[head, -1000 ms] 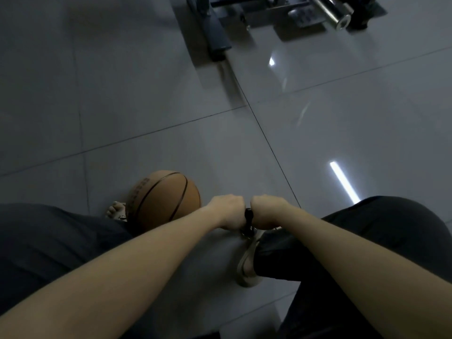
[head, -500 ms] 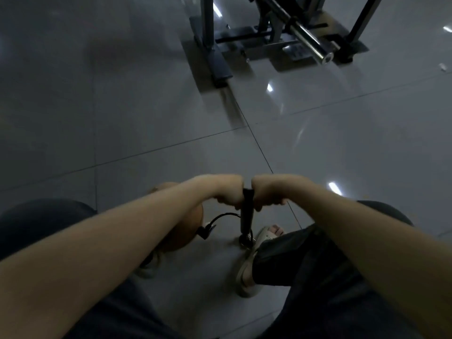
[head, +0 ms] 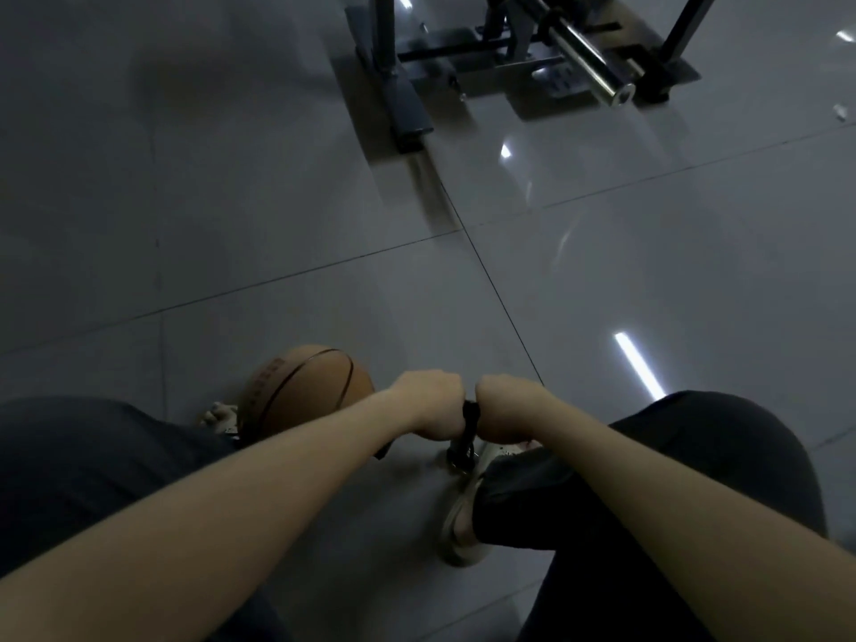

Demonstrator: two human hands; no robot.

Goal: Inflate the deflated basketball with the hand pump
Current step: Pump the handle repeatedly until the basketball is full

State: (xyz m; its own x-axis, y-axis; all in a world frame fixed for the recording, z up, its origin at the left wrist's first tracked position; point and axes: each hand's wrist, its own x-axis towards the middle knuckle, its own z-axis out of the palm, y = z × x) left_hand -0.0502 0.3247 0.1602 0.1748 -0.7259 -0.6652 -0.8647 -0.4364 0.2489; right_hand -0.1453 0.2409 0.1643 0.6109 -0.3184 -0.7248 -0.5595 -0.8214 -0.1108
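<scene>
An orange basketball point(head: 305, 391) with black seams rests on the tiled floor by my left foot. A black hand pump point(head: 468, 430) stands upright just right of it, its base beside my right sandal. My left hand point(head: 431, 403) and my right hand point(head: 507, 410) are both shut on the pump's T-handle, one on each side of the shaft. The handle sits low, close to the pump's base. My left forearm hides the hose and the ball's near side.
My knees in dark trousers frame the pump on both sides. My right foot in a pale sandal point(head: 463, 516) stands by the pump's base. A metal weight rack with a chrome bar point(head: 588, 62) stands on the grey glossy tiles ahead.
Both hands rose with the handle half a second ago, then pushed it back down to its low position. The hose that showed then is hidden again behind my left arm.
</scene>
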